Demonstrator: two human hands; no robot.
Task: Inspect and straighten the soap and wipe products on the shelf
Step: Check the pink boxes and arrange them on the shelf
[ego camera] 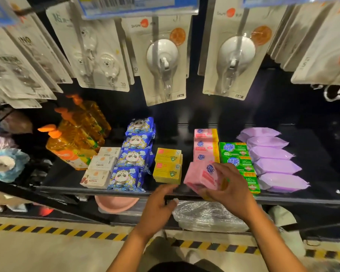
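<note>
Pink soap pack (201, 178) held askew, front of the pink row (204, 146).
Our right grip (231, 190) pinches it, row directly behind; left grip (157, 203) spread, empty.

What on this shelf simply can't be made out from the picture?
Head view: front green soap pack, partly covered by the right hand gripping the pink soap pack.
Head view: price label strip, cut off by the top edge, print blurred.
Head view: pink basin, half hidden under the shelf's front edge.
Head view: small print on the white soap boxes, too small to read.
</note>
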